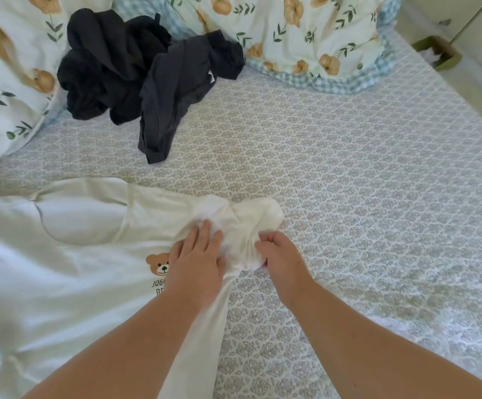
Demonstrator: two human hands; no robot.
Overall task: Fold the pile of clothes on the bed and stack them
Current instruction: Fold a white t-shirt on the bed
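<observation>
A cream T-shirt [69, 254] with a small bear print lies spread over the near left of the bed. Its short sleeve [251, 223] is bunched up at the shirt's right side. My left hand [198, 256] lies flat on the shirt with straight fingers, pressing beside the sleeve. My right hand [277, 249] has its fingers curled into the sleeve's crumpled cloth and grips it. A heap of dark clothes [136, 79], black and charcoal, sits unfolded at the far left of the bed.
The bed sheet [363, 197] has a grey floral pattern and stretches bare to the right. A floral duvet [297, 33] is piled along the far edge. A pillow [6, 90] lies at far left. A small green box [438, 53] stands beyond the bed's right edge.
</observation>
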